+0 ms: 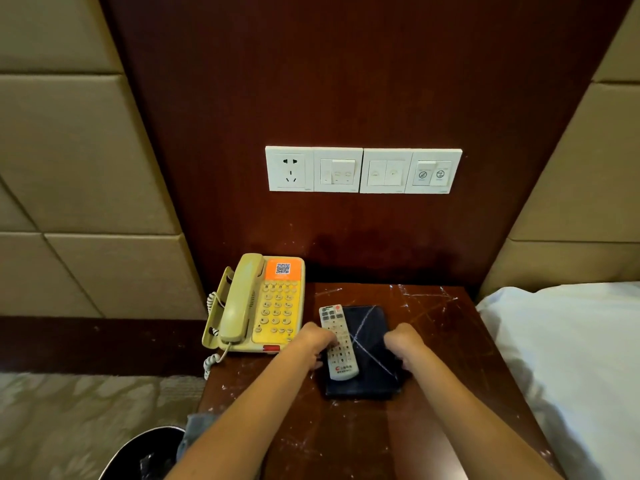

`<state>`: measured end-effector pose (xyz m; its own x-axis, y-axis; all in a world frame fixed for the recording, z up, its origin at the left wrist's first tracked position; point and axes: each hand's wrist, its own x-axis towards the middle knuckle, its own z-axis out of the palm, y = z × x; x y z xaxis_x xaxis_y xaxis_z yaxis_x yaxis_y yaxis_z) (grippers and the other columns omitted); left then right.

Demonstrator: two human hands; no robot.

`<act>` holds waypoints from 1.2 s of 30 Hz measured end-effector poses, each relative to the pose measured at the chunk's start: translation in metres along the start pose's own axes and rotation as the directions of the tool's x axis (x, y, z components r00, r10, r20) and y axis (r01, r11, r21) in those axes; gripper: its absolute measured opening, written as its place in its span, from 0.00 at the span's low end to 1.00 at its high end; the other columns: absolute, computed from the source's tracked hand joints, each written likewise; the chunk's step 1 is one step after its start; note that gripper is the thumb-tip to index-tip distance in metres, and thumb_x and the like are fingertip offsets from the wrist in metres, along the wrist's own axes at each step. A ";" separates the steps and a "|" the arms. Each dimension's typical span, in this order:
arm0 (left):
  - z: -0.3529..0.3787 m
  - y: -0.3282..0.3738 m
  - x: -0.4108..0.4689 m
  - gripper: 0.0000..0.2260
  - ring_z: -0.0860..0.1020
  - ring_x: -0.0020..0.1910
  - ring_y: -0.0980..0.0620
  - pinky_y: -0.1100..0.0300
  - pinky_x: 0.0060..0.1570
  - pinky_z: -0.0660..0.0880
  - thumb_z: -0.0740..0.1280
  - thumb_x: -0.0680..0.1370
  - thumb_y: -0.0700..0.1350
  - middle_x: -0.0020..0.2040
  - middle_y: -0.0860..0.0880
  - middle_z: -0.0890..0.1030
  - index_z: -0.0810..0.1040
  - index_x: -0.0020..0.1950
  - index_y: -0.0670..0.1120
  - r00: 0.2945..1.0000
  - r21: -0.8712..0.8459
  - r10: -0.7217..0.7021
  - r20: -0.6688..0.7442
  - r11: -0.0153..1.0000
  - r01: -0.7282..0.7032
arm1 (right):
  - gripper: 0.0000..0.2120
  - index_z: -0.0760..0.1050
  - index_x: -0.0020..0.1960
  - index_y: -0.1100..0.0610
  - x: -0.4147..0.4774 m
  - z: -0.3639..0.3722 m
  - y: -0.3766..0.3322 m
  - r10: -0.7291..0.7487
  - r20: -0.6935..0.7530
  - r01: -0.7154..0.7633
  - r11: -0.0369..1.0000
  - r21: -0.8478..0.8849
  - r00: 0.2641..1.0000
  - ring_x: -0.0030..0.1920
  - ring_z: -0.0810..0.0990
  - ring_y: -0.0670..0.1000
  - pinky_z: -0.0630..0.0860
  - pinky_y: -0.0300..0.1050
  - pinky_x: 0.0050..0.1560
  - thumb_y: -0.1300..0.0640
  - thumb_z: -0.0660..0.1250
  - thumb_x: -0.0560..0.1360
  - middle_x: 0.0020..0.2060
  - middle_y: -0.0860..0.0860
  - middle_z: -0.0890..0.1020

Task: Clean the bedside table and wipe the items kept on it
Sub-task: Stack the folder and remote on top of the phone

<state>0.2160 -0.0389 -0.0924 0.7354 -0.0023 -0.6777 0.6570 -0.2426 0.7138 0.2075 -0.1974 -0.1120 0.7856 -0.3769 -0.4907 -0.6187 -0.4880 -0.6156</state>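
Note:
A dark wooden bedside table [433, 341] carries white scratch marks and specks. On it lies a flat black tray [370, 327] with a white remote control [337, 341] resting along its left side. My left hand [311, 344] grips the tray's left edge, its fingers curled beside the remote. My right hand [403, 342] grips the tray's right edge. A beige corded telephone [256, 306] with a yellow keypad and an orange sticker stands at the table's back left corner.
A row of white wall switches and a socket [363, 170] sits above the table. A bed with a white sheet [571, 358] borders the right side. A black bin [145, 455] and a bluish cloth [197, 431] are at the lower left, over patterned carpet.

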 end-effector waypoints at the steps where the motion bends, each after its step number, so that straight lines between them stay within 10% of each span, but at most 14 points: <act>1: -0.003 -0.001 0.000 0.06 0.73 0.62 0.43 0.50 0.62 0.73 0.66 0.77 0.36 0.60 0.42 0.77 0.72 0.52 0.42 1.000 0.006 0.004 0.003 1.000 -0.004 | 0.14 0.69 0.63 0.65 -0.002 -0.002 -0.002 -0.028 -0.016 0.027 0.997 -0.070 0.999 0.50 0.74 0.57 0.74 0.49 0.51 0.63 0.58 0.79 0.52 0.58 0.74; 11: -0.045 0.045 -0.010 0.04 0.74 0.49 0.48 0.56 0.46 0.71 0.67 0.76 0.37 0.49 0.44 0.78 0.73 0.43 0.43 0.981 0.032 0.191 -0.034 0.981 -0.190 | 0.13 0.67 0.34 0.57 -0.002 -0.013 -0.051 -0.222 -0.045 0.215 0.969 -0.120 0.974 0.31 0.70 0.52 0.64 0.43 0.29 0.62 0.59 0.77 0.31 0.52 0.71; 16: -0.111 0.065 -0.003 0.05 0.71 0.34 0.52 0.61 0.31 0.66 0.68 0.75 0.39 0.38 0.47 0.74 0.72 0.43 0.44 0.976 0.016 0.177 -0.127 0.984 -0.177 | 0.11 0.68 0.36 0.58 -0.011 0.026 -0.102 -0.305 -0.017 0.306 0.950 0.068 0.952 0.41 0.72 0.55 0.66 0.46 0.40 0.62 0.59 0.77 0.34 0.54 0.72; 24: -0.162 0.053 0.026 0.03 0.75 0.41 0.50 0.60 0.38 0.69 0.68 0.76 0.37 0.51 0.42 0.77 0.77 0.48 0.40 0.922 0.121 0.263 -0.285 0.964 -0.238 | 0.05 0.70 0.50 0.60 -0.012 0.093 -0.139 -0.270 0.170 0.217 0.935 0.279 0.948 0.41 0.72 0.55 0.67 0.46 0.40 0.62 0.56 0.76 0.42 0.55 0.73; 30: -0.154 0.057 0.038 0.23 0.74 0.62 0.42 0.53 0.53 0.72 0.67 0.77 0.40 0.63 0.39 0.75 0.66 0.70 0.37 0.892 0.279 0.342 -0.295 0.924 -0.261 | 0.16 0.58 0.32 0.56 -0.017 0.086 -0.140 -0.303 0.216 0.288 0.953 0.095 0.928 0.29 0.59 0.50 0.53 0.44 0.30 0.66 0.54 0.77 0.30 0.52 0.61; 34: -0.154 0.055 0.037 0.25 0.76 0.61 0.42 0.48 0.60 0.73 0.69 0.76 0.44 0.64 0.40 0.76 0.66 0.70 0.39 0.886 0.380 0.361 -0.290 0.893 -0.240 | 0.18 0.70 0.65 0.70 -0.015 0.087 -0.134 -0.283 0.216 0.275 0.959 0.064 0.934 0.54 0.78 0.63 0.69 0.46 0.43 0.66 0.53 0.78 0.64 0.63 0.74; 36: -0.156 0.053 0.036 0.26 0.76 0.60 0.43 0.48 0.61 0.73 0.69 0.76 0.45 0.63 0.41 0.76 0.66 0.70 0.40 0.879 0.422 0.373 -0.295 0.877 -0.230 | 0.21 0.64 0.71 0.67 -0.014 0.090 -0.132 -0.288 0.210 0.275 0.957 0.088 0.934 0.40 0.76 0.57 0.65 0.45 0.38 0.66 0.53 0.78 0.70 0.61 0.68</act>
<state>0.3037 0.0997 -0.0515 0.9411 0.1938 -0.2773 0.3364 -0.6217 0.7073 0.2772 -0.0572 -0.0795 0.9106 -0.0460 -0.4108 -0.3766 -0.5018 -0.7787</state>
